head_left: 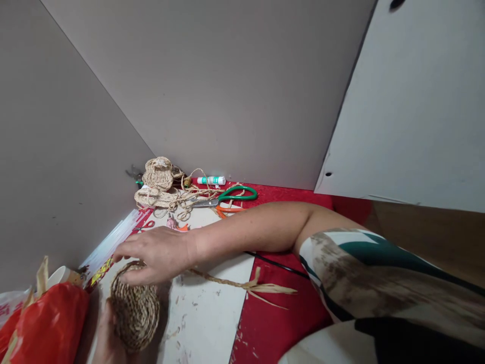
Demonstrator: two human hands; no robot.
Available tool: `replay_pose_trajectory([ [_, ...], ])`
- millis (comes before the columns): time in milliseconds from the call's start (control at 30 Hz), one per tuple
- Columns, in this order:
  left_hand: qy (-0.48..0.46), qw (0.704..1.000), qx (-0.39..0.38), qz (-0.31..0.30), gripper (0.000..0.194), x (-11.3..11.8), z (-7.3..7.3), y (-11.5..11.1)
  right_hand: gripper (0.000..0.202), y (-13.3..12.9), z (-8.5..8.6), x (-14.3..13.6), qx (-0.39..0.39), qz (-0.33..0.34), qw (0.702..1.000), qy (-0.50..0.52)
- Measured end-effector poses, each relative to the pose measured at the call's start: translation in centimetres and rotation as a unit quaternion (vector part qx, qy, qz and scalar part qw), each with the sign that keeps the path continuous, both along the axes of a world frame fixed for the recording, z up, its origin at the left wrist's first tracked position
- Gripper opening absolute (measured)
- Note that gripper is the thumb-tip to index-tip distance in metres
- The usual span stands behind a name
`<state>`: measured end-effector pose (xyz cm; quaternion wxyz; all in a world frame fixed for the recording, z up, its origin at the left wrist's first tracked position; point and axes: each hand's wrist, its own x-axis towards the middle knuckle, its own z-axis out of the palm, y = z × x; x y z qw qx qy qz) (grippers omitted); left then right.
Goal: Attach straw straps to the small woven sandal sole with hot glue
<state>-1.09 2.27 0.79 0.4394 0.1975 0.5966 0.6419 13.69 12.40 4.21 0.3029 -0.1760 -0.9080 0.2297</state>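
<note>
A small round basket of coiled straw rope (138, 316) is tilted above the white board (206, 313) at the lower left. My left hand (108, 336) grips its lower left side, partly cut off by the bottom edge. Across the top of the basket lies my right hand (153, 255), its fingers curled over the far rim, with the fingertips partly hidden. From beneath my right wrist a twisted straw strand (223, 280) runs to the right and ends in loose, frayed strips over the red cloth (273, 318).
Green-handled scissors (238, 193), a glue stick (211, 180), a woven straw piece (158, 173) and bundled cord (157, 198) lie at the back, near grey panels. A red plastic bag (53, 321) and a white cup (62, 275) stand at left.
</note>
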Motion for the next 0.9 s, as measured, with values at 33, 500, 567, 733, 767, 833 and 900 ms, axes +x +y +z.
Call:
replay_pose_trajectory([
  [33,0.011,1.0,0.007,-0.001,0.05,0.0,0.1,0.1,0.04,0.2,0.1,0.0,-0.022,-0.006,1.0,-0.02],
  [500,0.036,0.998,0.058,0.007,0.047,-1.5,-0.8,0.0,0.038,1.2,-1.0,-0.5,-0.174,0.004,0.982,-0.076],
  [567,0.025,0.997,0.076,-0.007,0.046,-1.3,-0.8,0.0,0.036,0.9,-1.1,-0.5,-0.18,-0.022,0.982,-0.049],
  [733,0.006,0.996,0.087,-0.012,0.042,-1.1,-0.9,0.0,0.02,0.1,-1.6,-0.8,-0.222,-0.005,0.975,0.008],
  [767,0.006,0.996,0.091,-0.014,0.042,-1.0,-1.0,0.0,0.018,0.0,-1.7,-0.8,-0.228,0.009,0.973,0.019],
  [833,0.013,0.994,0.105,-0.022,0.041,-1.0,-1.1,-0.1,0.017,-0.2,-1.8,-0.8,-0.234,0.024,0.971,0.035],
  [900,0.025,0.992,0.116,-0.037,0.041,-0.9,-1.2,-0.1,0.016,-0.5,-1.9,-0.8,-0.236,0.026,0.97,0.044],
])
